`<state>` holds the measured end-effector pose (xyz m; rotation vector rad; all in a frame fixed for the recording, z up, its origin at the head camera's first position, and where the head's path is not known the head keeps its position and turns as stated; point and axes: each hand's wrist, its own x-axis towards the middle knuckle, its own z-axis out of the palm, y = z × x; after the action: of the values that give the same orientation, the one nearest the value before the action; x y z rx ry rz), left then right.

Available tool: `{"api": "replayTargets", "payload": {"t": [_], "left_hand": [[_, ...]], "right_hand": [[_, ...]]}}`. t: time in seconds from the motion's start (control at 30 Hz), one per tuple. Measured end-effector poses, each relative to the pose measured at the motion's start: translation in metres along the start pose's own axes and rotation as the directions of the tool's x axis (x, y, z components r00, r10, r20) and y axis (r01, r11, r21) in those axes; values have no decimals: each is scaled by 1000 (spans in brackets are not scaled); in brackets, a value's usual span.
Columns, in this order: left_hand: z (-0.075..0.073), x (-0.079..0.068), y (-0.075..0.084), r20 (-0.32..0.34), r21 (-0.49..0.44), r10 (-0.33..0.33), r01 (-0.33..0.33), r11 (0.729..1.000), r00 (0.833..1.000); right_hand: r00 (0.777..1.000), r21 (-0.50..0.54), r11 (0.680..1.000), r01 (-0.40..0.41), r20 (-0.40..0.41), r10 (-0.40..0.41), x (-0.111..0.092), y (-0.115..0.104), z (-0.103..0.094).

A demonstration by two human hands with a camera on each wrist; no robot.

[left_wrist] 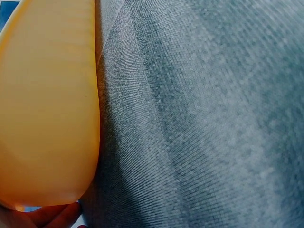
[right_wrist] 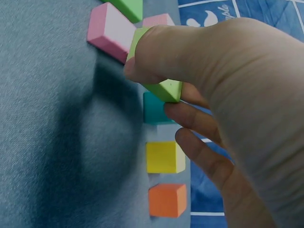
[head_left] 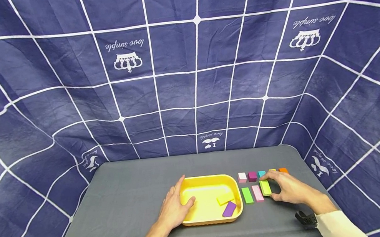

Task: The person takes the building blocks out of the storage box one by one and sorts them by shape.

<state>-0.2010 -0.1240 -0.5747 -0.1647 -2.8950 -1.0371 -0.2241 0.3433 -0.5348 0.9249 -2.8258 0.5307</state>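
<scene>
My left hand [head_left: 176, 208] grips the left end of a yellow plastic basin [head_left: 214, 221], its thumb over the rim. In the left wrist view the basin's side wall [left_wrist: 52, 104] fills the left, and fingertips [left_wrist: 66, 216] show under its lower end. Inside the basin lie a yellow block [head_left: 225, 198] and a purple block [head_left: 229, 209]. Between thumb and fingers my right hand [head_left: 289, 188] pinches a lime-green block [right_wrist: 166, 88], tilted in the right wrist view. Just left of it are a pink block [head_left: 257, 193] and a green block [head_left: 247, 195].
Behind the right hand runs a row of blocks: pale pink [head_left: 242, 177], magenta [head_left: 252, 176], teal [right_wrist: 156, 108], yellow [right_wrist: 160, 157] and orange [right_wrist: 166, 200]. They stand on a grey cloth-covered table [head_left: 122, 203]. A blue curtain with white lines [head_left: 180, 92] surrounds the table's back and sides.
</scene>
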Motion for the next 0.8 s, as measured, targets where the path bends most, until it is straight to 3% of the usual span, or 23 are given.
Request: {"api": "replayTargets", "payload": {"t": [0.53,0.8], "left_hand": [[-3,-1,1,-6,-2,21,-21,1000,1000],[-1,-1,0,-19,7,30,-30,1000,999]], "right_hand": [[996,44,999,-31,84,27,-7,11,8],[997,31,1000,-6,76,3,-9,14,11]]}}
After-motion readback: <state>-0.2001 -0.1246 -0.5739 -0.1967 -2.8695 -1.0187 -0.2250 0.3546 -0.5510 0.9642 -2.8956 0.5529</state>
